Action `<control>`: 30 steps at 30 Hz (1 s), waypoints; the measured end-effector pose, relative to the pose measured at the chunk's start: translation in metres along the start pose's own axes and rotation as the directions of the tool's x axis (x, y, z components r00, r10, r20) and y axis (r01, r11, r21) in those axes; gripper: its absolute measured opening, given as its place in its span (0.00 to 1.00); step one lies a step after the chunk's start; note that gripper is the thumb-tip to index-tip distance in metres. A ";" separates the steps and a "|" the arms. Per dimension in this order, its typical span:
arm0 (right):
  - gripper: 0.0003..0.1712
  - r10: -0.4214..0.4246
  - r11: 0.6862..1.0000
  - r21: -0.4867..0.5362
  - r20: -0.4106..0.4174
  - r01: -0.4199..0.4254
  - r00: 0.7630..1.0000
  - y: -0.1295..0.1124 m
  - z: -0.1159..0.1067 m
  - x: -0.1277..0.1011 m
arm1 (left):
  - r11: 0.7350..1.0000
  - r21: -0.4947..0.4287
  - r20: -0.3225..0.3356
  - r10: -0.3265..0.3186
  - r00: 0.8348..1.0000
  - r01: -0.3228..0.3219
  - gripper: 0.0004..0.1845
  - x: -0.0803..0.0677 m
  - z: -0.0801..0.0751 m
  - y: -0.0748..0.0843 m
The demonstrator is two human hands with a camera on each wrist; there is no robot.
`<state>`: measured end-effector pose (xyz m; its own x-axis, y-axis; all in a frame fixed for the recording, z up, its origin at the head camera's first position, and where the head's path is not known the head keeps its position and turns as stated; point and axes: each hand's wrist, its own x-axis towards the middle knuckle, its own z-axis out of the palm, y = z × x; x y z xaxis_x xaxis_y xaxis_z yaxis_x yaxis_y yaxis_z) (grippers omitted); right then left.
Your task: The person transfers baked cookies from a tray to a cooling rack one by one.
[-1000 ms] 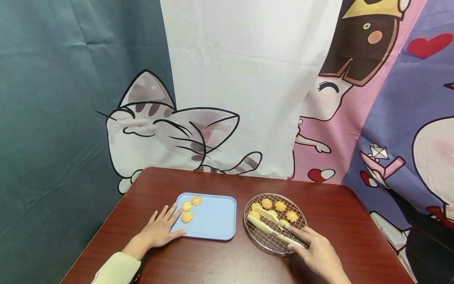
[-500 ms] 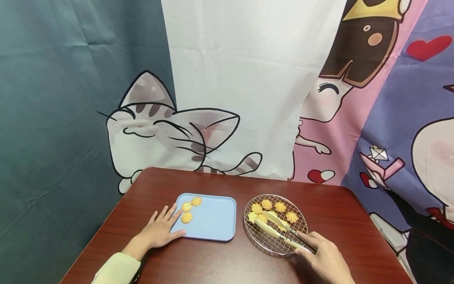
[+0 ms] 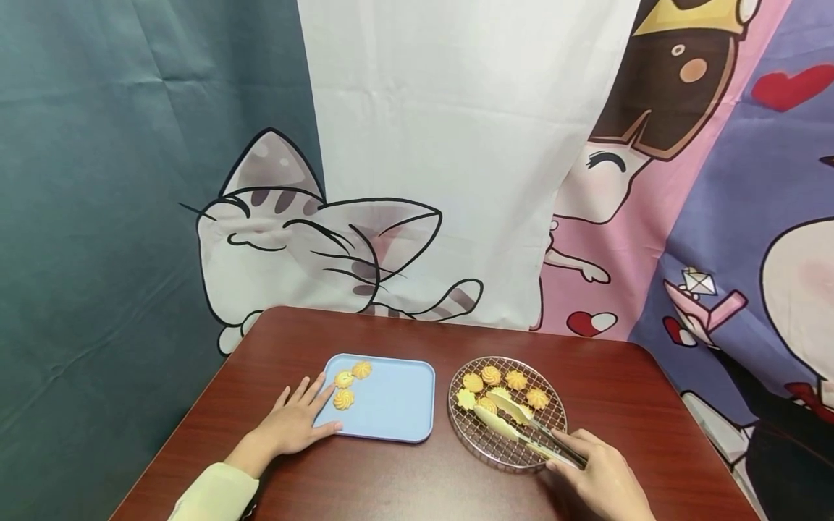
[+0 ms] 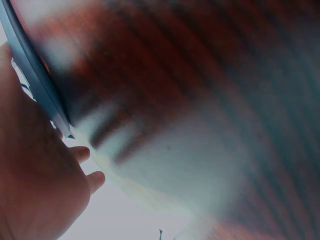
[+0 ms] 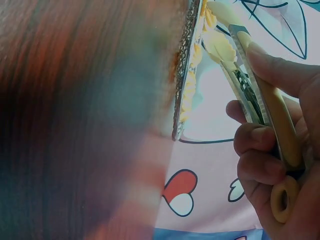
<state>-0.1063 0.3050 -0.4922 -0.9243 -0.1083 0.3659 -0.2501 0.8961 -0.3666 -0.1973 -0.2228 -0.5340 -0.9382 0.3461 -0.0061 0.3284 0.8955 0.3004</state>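
Note:
A blue tray (image 3: 397, 405) lies on the dark red table (image 3: 404, 477) with three swirl cookies (image 3: 343, 397) at its left end. My left hand (image 3: 296, 416) rests flat at the tray's left edge (image 4: 35, 80), fingers straight. To the right sits a round wire rack (image 3: 489, 449) carrying several more cookies (image 3: 515, 379). My right hand (image 3: 602, 481) grips cream-coloured tongs (image 3: 515, 423) by the handle (image 5: 272, 130). The tong tips lie over the rack around a cookie (image 3: 503, 402).
A curtain printed with a cartoon cat (image 3: 306, 239) and other cartoon figures hangs right behind the table. The table's rounded far corners and right edge are close to the rack. A pale green sleeve (image 3: 215, 496) covers my left forearm.
My right hand has drawn back toward the near right, pulling the tongs with it across the rack. The left hand and the tray have not moved.

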 end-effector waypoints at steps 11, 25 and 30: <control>0.24 0.018 1.000 -0.010 0.032 -0.018 0.999 0.004 -0.001 -0.001 | 0.999 0.034 0.031 -0.025 0.999 0.024 0.47 0.001 -0.005 0.003; 0.24 0.097 0.995 -0.010 0.125 -0.096 0.987 0.004 -0.004 0.000 | 0.998 0.047 0.040 -0.036 0.999 0.034 0.47 0.001 -0.005 0.003; 0.25 0.095 0.995 -0.002 0.120 -0.096 0.988 0.005 -0.005 -0.001 | 0.998 0.049 0.044 -0.036 0.998 0.034 0.47 0.000 -0.006 0.003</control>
<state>-0.1049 0.3116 -0.4906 -0.9718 -0.0731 0.2242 -0.1597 0.9033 -0.3981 -0.1973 -0.2214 -0.5270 -0.9436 0.3258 -0.0589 0.3016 0.9193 0.2529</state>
